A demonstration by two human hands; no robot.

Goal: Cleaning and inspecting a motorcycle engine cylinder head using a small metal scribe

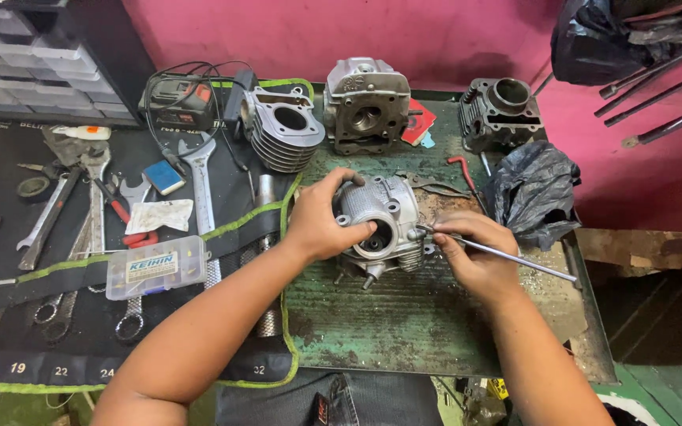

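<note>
**2 hands on a cylinder head, green worktop**

1 grey metal cylinder head (378, 221) sits near the middle of the worn green worktop (404, 323), propped on its studs with a round port facing the camera. Left hand (321, 225): fingers wrapped over the head's top and left side, thumb at the port rim, clamped on the casting. Right hand (471, 248): fingers pinched together on a thin metal rod (515, 259); the rod's near end touches the right side of the head, and its far end points out to the right, low over the worktop.

Behind the head, along the pink wall: a finned cylinder (282, 126) at left, a second cylinder head (366, 102) in the centre, a darker cylinder block (500, 110) at right. A crumpled black plastic bag (534, 193) lies just right of the right hand.

Left of the worktop, a black tool roll with green edging (9, 347) carries spanners (199, 177), pliers with red grips (124, 217) and a clear plastic parts box (155, 267).
</note>
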